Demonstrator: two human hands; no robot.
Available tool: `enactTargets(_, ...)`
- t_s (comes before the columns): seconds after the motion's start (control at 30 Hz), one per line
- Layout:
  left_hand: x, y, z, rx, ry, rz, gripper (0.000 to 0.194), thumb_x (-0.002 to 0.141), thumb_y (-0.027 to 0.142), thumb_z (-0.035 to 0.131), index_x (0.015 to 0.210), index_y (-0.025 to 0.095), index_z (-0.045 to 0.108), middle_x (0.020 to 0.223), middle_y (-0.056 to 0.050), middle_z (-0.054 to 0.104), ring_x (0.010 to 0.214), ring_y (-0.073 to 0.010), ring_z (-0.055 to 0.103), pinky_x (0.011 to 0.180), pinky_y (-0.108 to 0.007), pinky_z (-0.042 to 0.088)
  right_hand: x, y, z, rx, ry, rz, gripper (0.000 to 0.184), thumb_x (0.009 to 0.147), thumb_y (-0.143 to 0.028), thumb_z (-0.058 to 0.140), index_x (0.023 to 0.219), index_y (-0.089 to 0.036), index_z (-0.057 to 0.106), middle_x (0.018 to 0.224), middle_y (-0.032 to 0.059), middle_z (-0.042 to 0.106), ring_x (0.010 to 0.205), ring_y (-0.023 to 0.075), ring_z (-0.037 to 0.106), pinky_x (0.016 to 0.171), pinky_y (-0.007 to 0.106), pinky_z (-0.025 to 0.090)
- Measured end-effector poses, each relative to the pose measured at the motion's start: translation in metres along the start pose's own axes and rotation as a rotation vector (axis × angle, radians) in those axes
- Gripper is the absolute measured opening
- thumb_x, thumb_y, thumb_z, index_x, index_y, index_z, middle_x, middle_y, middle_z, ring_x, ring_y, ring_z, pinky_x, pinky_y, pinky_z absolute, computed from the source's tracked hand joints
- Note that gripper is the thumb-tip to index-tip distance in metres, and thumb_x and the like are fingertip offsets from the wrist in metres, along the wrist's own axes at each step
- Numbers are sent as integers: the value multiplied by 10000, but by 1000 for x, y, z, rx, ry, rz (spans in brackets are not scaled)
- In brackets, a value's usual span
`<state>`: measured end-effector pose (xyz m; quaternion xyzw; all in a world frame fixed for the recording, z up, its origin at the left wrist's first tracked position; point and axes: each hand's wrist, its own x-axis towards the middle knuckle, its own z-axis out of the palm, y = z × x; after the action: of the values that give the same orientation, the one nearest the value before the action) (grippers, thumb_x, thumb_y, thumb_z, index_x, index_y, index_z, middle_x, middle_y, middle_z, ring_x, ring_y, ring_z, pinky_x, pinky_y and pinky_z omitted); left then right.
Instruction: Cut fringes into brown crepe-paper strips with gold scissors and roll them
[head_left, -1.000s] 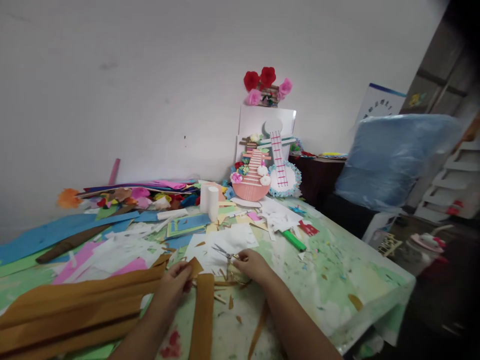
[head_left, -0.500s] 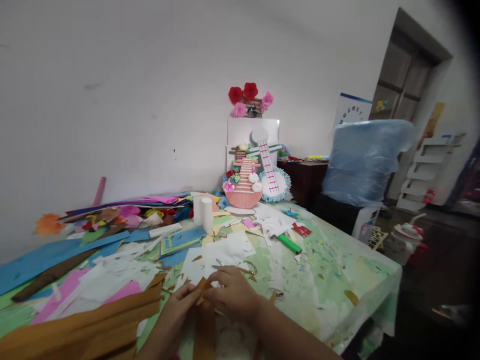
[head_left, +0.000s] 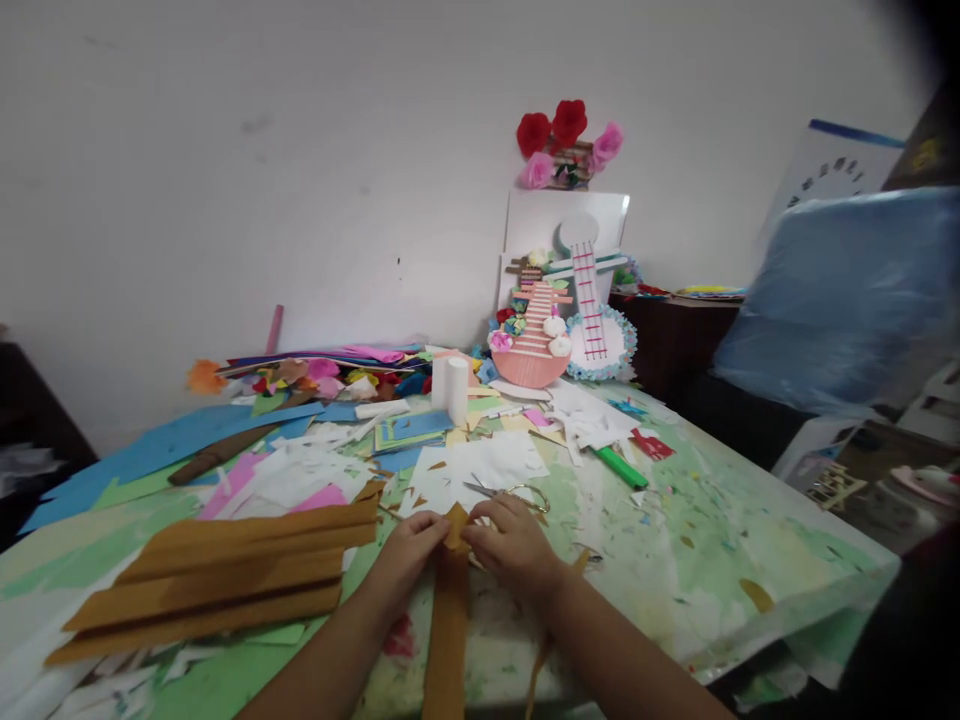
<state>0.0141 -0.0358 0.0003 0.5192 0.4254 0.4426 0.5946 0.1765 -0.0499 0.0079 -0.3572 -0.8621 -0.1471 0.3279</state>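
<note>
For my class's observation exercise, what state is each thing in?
Small golden-brown paper piece: pinched between left hand and right hand.
Metal scissors with gold handles: lying unheld.
Broad golden-brown creased paper: lying in folds.
White cylindrical roll: standing upright.
Bright green stick: lying down.
Slim pink roll: tilted.

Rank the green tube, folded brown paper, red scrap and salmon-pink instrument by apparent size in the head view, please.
1. Folded brown paper
2. Salmon-pink instrument
3. Green tube and red scrap: too alike to rank
</note>
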Motion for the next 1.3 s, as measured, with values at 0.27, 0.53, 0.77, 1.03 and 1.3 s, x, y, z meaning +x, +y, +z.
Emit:
enactTargets(0.27, -1, 4, 9, 35, -67, 8, 210, 572, 317, 612, 669, 135, 573, 585, 13, 547, 549, -103, 450, 529, -220, 334, -1, 4, 8, 217, 41, 10, 115, 757, -168, 436, 713, -178, 542, 807, 55, 562, 733, 152, 450, 672, 305, 369)
enactTargets(0.53, -4, 4, 8, -61, -97, -49, 202, 611, 308, 554, 559, 162, 424, 483, 45, 473, 467, -84, 419, 489, -220, 300, 1, -1, 10, 458, 67, 296, 91, 709, -128, 445, 671, -174, 514, 797, 61, 560, 754, 147, 503, 675, 284, 407)
enactTargets(0.77, -6, 4, 9, 73, -162, 3, 170, 640, 266, 525, 546, 150, 444, 519, 41, 442, 523, -86, 388, 516, -220, 281, 1, -2, 11, 583, 22, 494, 105, 684, -130, 448, 592, -181, 451, 758, 38, 603, 683, 126, 550, 579, 226, 431)
enactTargets(1.03, -8, 10, 10, 165, -178, -20, 178, 648, 288, 522, 560, 136, 498, 528, 34, 435, 534, -88, 377, 516, -214, 279, 0, -3, 8, 623, -34, 490, 85, 651, -140, 458, 577, -180, 450, 627, 10, 544, 591, 118, 490, 542, 231, 383)
enactTargets(1.3, -6, 9, 11, 91, -106, -14, 214, 644, 332, 536, 580, 128, 535, 502, 28, 468, 504, -89, 395, 504, -215, 299, 3, -1, 7, 661, -34, 408, 95, 658, -126, 442, 584, -184, 436, 680, 25, 544, 646, 129, 488, 604, 256, 383)
